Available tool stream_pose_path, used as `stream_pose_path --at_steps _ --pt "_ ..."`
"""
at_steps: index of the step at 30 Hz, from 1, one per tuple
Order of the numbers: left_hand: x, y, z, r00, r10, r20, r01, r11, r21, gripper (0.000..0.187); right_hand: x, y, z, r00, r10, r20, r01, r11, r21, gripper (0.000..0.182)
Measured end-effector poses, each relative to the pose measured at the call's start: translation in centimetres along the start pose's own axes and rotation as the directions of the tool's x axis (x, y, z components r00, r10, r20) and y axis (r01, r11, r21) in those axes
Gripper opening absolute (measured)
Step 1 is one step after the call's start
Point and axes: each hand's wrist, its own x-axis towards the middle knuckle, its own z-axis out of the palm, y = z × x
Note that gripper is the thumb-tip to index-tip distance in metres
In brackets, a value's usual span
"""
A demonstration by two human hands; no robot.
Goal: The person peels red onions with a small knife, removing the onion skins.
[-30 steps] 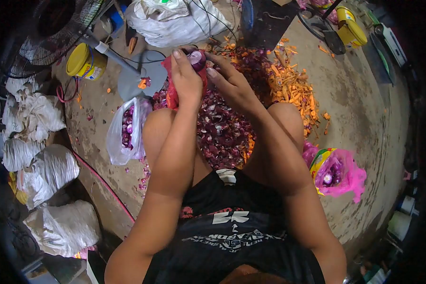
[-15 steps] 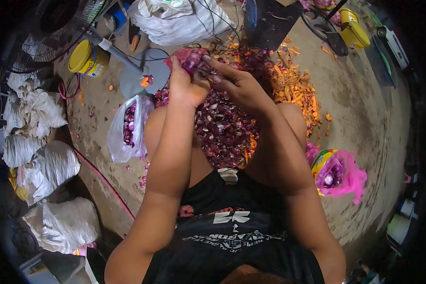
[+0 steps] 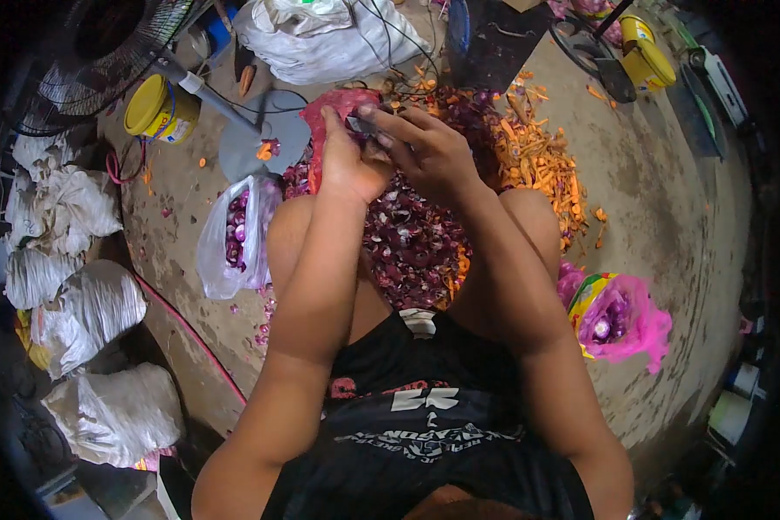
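Note:
My left hand (image 3: 348,165) is curled, thumb raised, above the heap of onion skins (image 3: 416,230) between my knees. The red onion seen in it earlier is now mostly hidden by the fingers. My right hand (image 3: 432,149) is closed close against it, fingers bent toward the left thumb. Between the two hands shows a dark, narrow piece with a pale glint, which looks like a small knife (image 3: 361,126); its handle is hidden. Just beyond the left hand lies a red mesh sack (image 3: 319,111).
A clear bag of onions (image 3: 250,227) stands by my left knee and a pink bag of onions (image 3: 611,325) at right. Orange carrot pieces (image 3: 542,165) lie beyond my right knee. A fan (image 3: 104,52), yellow bucket (image 3: 152,106) and white sacks (image 3: 113,412) line the left.
My right hand has turned and shifted left over the left hand. The purple onion that showed between them is now mostly covered, and more of the red mesh sack shows.

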Motion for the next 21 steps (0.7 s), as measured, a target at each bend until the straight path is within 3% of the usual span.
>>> stream_pose_path --at_steps 5,11,14,17,19,21 --pt "1.8 -0.1 -1.3 1.0 -0.007 0.028 0.006 0.999 0.039 0.063 0.1 0.8 0.6 0.994 -0.05 -0.102 0.051 0.999 0.006 0.038" --pt "1.9 -0.1 -1.1 0.999 0.03 0.023 -0.034 0.983 0.182 0.061 1.0 3.4 1.7 0.976 0.041 -0.215 0.035 0.94 0.339 0.031" --pt "1.4 0.0 -0.6 0.994 0.063 0.092 -0.076 0.987 0.145 0.056 0.9 3.4 1.0 0.943 0.291 -0.16 -0.166 0.829 0.534 0.028" --pt "0.3 0.5 -0.4 0.975 0.113 0.19 -0.137 0.983 0.12 0.05 1.0 3.7 0.0 0.868 0.484 -0.11 -0.364 0.771 0.522 0.029" --pt "0.5 0.8 -0.9 0.943 0.123 0.309 -0.146 0.988 0.052 0.047 0.9 4.2 -0.2 0.87 0.478 -0.117 -0.359 0.779 0.514 0.032" --pt "0.9 0.7 -0.8 0.942 0.201 0.268 -0.225 0.972 0.063 0.047 0.8 3.9 -0.4 0.89 0.449 -0.078 -0.34 0.769 0.542 0.034"
